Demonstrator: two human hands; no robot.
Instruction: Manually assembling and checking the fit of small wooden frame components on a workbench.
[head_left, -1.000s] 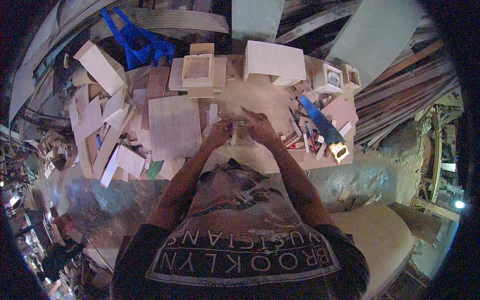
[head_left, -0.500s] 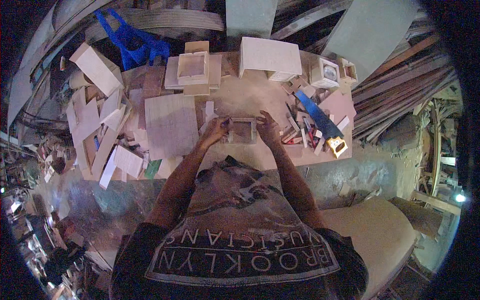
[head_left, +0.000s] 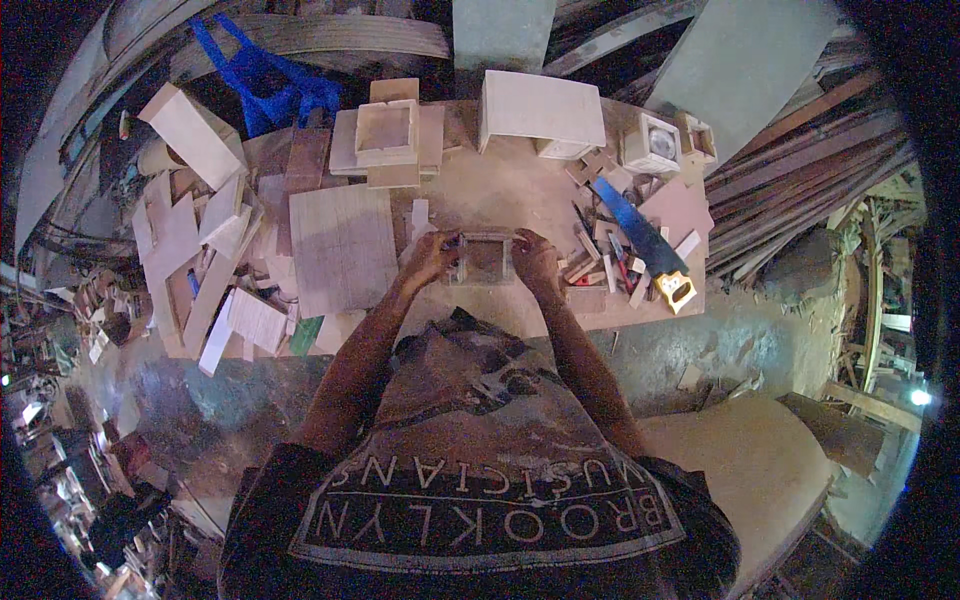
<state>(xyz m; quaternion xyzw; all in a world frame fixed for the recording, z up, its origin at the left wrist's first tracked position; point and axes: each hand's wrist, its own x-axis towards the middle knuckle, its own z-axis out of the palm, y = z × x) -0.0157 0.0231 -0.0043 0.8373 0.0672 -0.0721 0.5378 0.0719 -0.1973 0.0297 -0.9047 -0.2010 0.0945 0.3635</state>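
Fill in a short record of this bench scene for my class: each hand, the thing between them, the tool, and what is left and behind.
Left hand: fingers at the left side of a small wooden frame
Right hand: fingers at its right side
Grip: too blurred to tell how firm
Tool: saw, right side of the table, handle toward the person
Left: flat board
Behind: pale wooden box

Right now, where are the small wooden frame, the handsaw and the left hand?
Small wooden frame (head_left: 484, 280), head view: its near rim.
Handsaw (head_left: 642, 240), head view: middle of blade.
Left hand (head_left: 429, 258), head view: back of hand.
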